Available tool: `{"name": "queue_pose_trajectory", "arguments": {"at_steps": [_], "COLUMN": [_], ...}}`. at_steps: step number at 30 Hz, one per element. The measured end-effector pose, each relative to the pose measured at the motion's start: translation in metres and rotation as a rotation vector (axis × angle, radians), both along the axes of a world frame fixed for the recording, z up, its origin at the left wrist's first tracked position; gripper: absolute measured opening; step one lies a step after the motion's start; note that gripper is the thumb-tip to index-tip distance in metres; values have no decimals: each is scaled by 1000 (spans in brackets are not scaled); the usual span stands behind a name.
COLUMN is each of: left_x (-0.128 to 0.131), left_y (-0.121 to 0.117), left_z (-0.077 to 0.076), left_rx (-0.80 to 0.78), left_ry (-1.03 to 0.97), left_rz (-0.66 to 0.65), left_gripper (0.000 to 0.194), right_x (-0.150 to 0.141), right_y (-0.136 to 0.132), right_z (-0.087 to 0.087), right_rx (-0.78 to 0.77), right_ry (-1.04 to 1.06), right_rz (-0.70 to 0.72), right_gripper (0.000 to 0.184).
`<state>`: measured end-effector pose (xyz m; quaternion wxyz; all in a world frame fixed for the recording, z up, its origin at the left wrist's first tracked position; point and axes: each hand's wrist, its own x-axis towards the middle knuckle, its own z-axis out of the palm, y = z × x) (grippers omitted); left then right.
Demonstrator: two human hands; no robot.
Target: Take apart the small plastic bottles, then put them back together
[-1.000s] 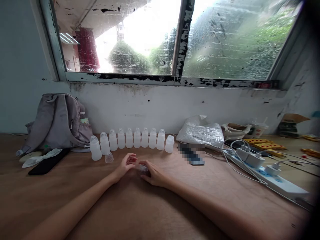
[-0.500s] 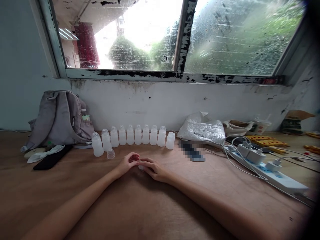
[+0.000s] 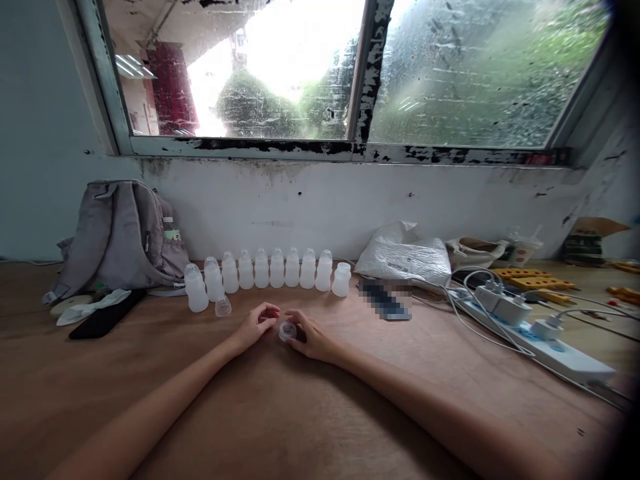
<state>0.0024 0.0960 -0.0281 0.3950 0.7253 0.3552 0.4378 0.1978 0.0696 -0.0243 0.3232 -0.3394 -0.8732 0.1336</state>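
My right hand [image 3: 311, 338] has its thumb and fingers around the edge of a small round clear piece [image 3: 287, 331], which looks like a bottle collar with ring-shaped detail on its face. Close to its left, my left hand [image 3: 254, 327] rests with loosely curved fingers, thumb apart, and nothing visible in it. Beyond the hands, frosted white baby bottles [image 3: 277, 269] stand upright in a curved row, most with clear caps. The rightmost bottle [image 3: 341, 280] has no tall cap on it. A clear cap [image 3: 223, 306] sits on the table before the row's left end.
A grey backpack [image 3: 117, 233], a black phone-like slab [image 3: 107, 316] and tissue [image 3: 93, 308] lie at left. At right are a silvery bag [image 3: 405, 260], a blurred-out dark object [image 3: 384, 300], a power strip [image 3: 540, 350] with cables, and yellow parts [image 3: 535, 283].
My hands have parted slightly. The right fingers have lifted off the top of the round piece, which now shows its face and has come slightly right. The bottles stay put.
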Motion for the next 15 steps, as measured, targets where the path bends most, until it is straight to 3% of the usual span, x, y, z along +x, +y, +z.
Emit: {"name": "queue_pose_trajectory", "arguments": {"at_steps": [7,15], "left_x": [11,27], "left_y": [-13,-12], "left_z": [7,7], "left_rx": [96,-53], "left_ry": [157,-31], "left_rz": [33,120], "left_gripper": [24,16], "right_x": [0,1], "right_y": [3,1], "right_z": [0,2], "right_rx": [21,4], "right_ry": [-26,52], "right_rz": [-9,5], "right_gripper": [43,42]}}
